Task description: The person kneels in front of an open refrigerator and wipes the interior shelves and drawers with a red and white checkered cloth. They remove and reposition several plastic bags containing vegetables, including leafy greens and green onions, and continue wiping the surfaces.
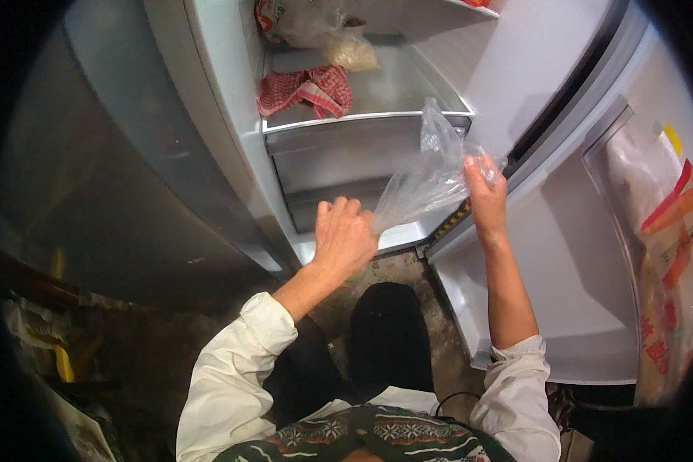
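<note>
A clear plastic bag (421, 185) is stretched between my two hands, in front of the open refrigerator. My left hand (346, 234) grips its lower left end, with the fingers curled over it. At the other end, my right hand (486, 193) pinches the crumpled plastic between thumb and fingers. Part of the bag sticks up towards the shelf edge. Whether anything lies inside it I cannot tell; it looks thin and see-through. Beyond my hands, a red and white checked cloth (309, 91) lies on the shelf's front left.
On the refrigerator shelf (381, 117) a bag of pale food (351, 53) sits behind the cloth, beside more plastic bags (303, 23). A drawer (346, 159) lies below. The open door (560, 254) stands at right, with printed packages (670, 277) in its rack. A grey door panel (150, 173) curves along the left.
</note>
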`<state>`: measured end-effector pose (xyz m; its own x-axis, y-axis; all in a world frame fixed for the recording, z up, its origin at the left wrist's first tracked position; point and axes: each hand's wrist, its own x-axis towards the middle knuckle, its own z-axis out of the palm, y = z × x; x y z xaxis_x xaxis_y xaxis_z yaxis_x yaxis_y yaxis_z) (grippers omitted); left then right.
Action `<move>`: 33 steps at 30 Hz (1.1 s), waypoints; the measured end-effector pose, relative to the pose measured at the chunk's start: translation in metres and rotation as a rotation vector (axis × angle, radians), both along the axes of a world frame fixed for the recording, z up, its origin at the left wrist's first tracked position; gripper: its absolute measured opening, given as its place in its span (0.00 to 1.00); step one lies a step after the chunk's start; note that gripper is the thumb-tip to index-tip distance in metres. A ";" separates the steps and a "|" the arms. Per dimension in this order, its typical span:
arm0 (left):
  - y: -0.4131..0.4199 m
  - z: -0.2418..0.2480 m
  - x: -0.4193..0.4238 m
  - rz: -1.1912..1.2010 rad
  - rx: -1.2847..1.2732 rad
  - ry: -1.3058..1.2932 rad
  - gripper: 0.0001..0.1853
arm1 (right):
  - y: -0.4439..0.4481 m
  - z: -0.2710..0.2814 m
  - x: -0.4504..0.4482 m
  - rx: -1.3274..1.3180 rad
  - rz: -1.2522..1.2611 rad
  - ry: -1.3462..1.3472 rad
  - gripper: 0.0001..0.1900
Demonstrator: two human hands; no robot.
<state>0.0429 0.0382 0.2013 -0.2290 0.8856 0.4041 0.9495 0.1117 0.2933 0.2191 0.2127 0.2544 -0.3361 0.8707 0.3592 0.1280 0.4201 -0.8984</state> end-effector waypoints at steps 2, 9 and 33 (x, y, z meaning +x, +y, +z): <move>0.002 0.000 -0.010 0.074 0.100 0.124 0.11 | -0.001 0.002 0.014 -0.436 0.186 0.177 0.08; 0.028 -0.006 -0.047 0.247 0.323 -1.041 0.17 | -0.091 -0.059 0.020 -1.328 0.687 0.483 0.16; 0.017 -0.031 0.031 0.233 0.494 -1.205 0.08 | -0.114 -0.051 -0.033 0.042 0.417 -0.117 0.20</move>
